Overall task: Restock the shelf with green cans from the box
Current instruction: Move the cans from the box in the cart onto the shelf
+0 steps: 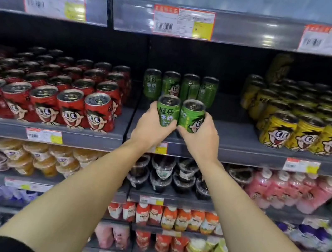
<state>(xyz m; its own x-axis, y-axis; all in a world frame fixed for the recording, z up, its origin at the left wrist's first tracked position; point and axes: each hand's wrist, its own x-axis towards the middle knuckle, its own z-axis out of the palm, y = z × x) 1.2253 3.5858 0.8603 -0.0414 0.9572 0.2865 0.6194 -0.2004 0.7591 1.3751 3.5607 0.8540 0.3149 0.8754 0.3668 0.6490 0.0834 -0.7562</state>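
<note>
My left hand (152, 128) grips a green can (168, 109) and my right hand (201, 136) grips a second green can (191, 115). Both cans stand upright side by side, over the grey shelf (234, 146) near its front. Behind them a row of several green cans (180, 86) stands deeper on the same shelf. The box is out of view.
Red cans (56, 94) fill the shelf section to the left, behind a divider. Yellow cans (305, 125) crowd the right part. Bare shelf lies between the green and yellow cans. Lower shelves hold jelly cups, pink bottles and small drink bottles.
</note>
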